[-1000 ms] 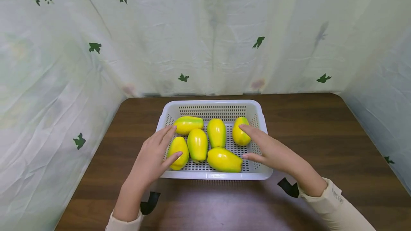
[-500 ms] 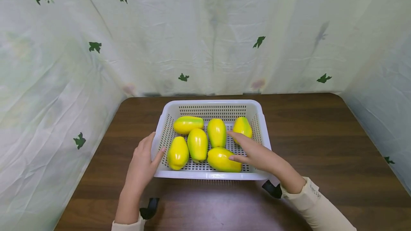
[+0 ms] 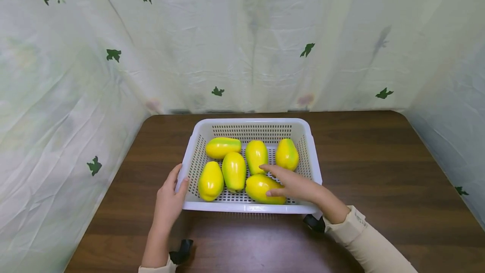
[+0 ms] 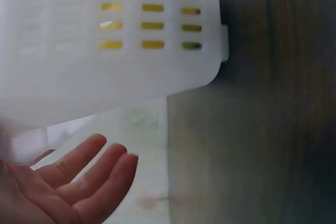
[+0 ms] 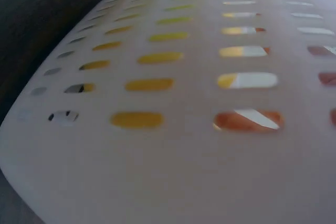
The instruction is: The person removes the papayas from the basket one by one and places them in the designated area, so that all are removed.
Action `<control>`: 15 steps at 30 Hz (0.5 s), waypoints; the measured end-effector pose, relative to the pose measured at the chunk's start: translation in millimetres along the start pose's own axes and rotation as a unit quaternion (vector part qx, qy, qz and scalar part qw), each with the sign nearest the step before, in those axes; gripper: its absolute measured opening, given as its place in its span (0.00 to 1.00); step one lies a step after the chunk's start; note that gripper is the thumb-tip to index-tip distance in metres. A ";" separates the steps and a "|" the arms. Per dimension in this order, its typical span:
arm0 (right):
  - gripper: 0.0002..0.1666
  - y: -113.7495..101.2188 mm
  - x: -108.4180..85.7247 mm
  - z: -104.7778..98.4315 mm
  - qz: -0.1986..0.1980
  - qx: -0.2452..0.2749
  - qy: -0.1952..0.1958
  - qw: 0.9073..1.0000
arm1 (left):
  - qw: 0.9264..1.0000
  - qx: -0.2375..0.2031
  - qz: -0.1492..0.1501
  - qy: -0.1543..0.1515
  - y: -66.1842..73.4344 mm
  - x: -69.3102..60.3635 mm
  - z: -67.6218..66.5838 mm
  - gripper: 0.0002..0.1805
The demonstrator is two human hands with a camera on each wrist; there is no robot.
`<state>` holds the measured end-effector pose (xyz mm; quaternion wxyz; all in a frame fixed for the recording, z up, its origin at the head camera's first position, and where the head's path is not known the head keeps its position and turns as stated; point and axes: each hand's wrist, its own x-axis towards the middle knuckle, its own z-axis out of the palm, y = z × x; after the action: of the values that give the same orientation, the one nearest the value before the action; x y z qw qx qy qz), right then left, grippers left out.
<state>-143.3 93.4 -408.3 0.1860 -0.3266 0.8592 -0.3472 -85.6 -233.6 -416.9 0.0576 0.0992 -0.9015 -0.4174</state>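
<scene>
Drifting leftward goes the right hand (image 3: 294, 185); fruit (image 3: 234, 172) stays.

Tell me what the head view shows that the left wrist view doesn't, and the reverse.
Head only: the right hand, and six yellow fruits seen from above. Left wrist only: the outside of the white basket close up, yellow showing through its slots. Both: the left hand, the basket, the dark tabletop and the pale backdrop.
</scene>
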 end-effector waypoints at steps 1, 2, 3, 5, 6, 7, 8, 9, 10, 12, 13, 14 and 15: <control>0.40 1.1 0.5 0.8 -0.002 -0.002 -0.004 1.000 | 1.000 -0.022 -0.003 0.001 -0.9 -0.5 1.0 0.27; 0.39 2.3 0.9 1.7 -0.002 -0.007 -0.009 1.000 | 0.999 -0.045 -0.005 0.001 -1.8 -0.9 1.9 0.26; 0.39 3.0 1.0 2.3 -0.002 -0.012 -0.012 1.000 | 0.998 -0.068 -0.008 0.002 -2.5 -1.3 2.8 0.26; 0.38 4.2 1.7 3.7 -0.003 -0.021 -0.017 1.000 | 0.994 -0.108 -0.010 0.002 -3.3 -1.6 4.1 0.25; 0.38 4.6 1.9 4.3 -0.004 -0.025 -0.020 0.999 | 0.992 -0.122 -0.011 0.002 -3.6 -1.6 4.7 0.25; 0.38 4.9 2.0 4.8 -0.003 -0.028 -0.023 0.999 | 0.991 -0.135 -0.012 0.001 -3.8 -1.4 5.3 0.25; 0.38 5.1 2.0 5.3 0.000 -0.030 -0.026 0.999 | 0.989 -0.145 -0.014 0.003 -3.8 -1.2 5.9 0.25; 0.38 5.3 2.0 5.7 0.001 -0.031 -0.028 0.999 | 0.988 -0.152 -0.015 0.004 -3.7 -1.0 6.5 0.24; 0.38 5.6 2.0 6.1 0.002 -0.032 -0.029 0.999 | 0.987 -0.158 -0.015 0.005 -3.6 -0.7 7.0 0.24; 0.39 5.8 1.9 6.4 0.004 -0.033 -0.032 0.999 | 0.986 -0.165 -0.018 0.008 -3.6 -0.3 7.9 0.24; 0.39 5.9 1.9 6.5 0.005 -0.034 -0.033 0.999 | 0.986 -0.168 -0.019 0.009 -3.7 -0.3 8.2 0.24; 0.39 6.1 1.8 6.5 0.004 -0.036 -0.033 0.999 | 0.985 -0.171 -0.019 0.010 -3.9 -0.2 8.4 0.24; 0.39 6.2 1.7 6.3 0.003 -0.038 -0.032 0.999 | 0.984 -0.174 -0.019 0.010 -4.1 -0.3 8.6 0.24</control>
<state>-143.8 92.6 -417.3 0.2023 -0.3417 0.8665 -0.3026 -86.5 -229.8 -425.7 0.0752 0.1088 -0.8122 -0.5682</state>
